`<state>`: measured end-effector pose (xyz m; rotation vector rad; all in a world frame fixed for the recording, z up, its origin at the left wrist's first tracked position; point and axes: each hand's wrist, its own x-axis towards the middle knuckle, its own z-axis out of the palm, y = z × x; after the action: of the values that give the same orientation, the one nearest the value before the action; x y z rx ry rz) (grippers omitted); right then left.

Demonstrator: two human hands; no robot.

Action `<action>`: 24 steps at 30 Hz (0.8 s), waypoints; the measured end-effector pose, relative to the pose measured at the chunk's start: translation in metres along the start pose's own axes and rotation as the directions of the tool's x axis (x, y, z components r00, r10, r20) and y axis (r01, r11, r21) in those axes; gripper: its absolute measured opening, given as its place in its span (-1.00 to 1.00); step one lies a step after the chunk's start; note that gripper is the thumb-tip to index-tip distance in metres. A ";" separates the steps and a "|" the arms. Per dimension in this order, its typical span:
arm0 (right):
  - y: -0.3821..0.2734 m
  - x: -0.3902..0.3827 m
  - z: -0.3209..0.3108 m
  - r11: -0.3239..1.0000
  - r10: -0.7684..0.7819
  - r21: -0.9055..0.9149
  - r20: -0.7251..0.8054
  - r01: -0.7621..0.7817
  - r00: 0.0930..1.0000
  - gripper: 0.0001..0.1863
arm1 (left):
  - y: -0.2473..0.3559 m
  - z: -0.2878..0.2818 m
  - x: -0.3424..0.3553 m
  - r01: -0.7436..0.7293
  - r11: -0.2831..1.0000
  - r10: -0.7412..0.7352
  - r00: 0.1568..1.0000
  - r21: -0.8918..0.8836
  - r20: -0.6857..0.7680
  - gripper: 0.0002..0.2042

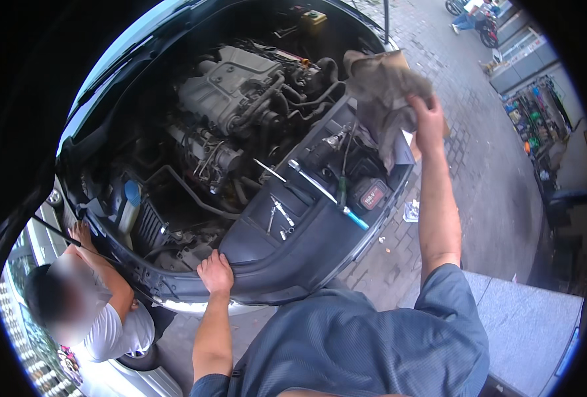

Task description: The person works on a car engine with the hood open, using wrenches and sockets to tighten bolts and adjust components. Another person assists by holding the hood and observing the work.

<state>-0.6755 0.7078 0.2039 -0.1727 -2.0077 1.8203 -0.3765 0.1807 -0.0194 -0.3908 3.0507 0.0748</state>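
My right hand [427, 120] is closed on a dirty grey-brown rag [387, 86] that hangs over the right end of the black plastic front cover [253, 241]. My left hand [214, 271] rests on the near edge of this cover, fingers laid over its top. On the cover lie a long chrome tool with a teal handle [330, 193], a screwdriver [281, 178], a green-handled screwdriver [342, 188] and small metal socket pieces [279, 215]. A black cordless power tool with a red-marked battery [371, 194] is below the rag, partly hidden.
The engine [230, 83] fills the opened bay, with hoses around it. A co-worker [101, 304] leans at the bay's left side. A grey flat-topped surface [525, 317] stands at the lower right. Past the car's right side is paved ground [465, 132] with scattered litter.
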 end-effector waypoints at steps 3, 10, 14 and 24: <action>-0.078 -0.004 -0.021 0.973 -0.166 0.139 -0.117 0.182 0.979 -0.60 | -0.003 0.001 -0.001 0.009 1.000 -0.008 0.999 -0.025 0.041 -0.64; -0.176 0.008 -0.092 0.852 -0.203 0.464 -0.136 0.244 0.970 -0.61 | -0.008 0.002 -0.002 0.014 0.999 -0.012 0.999 -0.032 0.049 -0.63; -0.189 -0.029 -0.092 0.816 -0.167 0.544 -0.101 0.195 0.981 -0.58 | -0.002 0.001 0.001 -0.017 0.997 0.017 1.000 -0.081 0.008 -0.63; 0.029 -0.099 -0.047 0.951 0.046 -0.303 -0.070 -0.065 0.996 -0.39 | 0.002 -0.005 0.001 0.008 0.980 -0.029 0.994 -0.198 -0.102 -0.65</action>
<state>-0.5735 0.7190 0.1555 -0.3758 -2.2491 1.5052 -0.3787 0.1821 -0.0147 -0.4489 3.1521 0.3701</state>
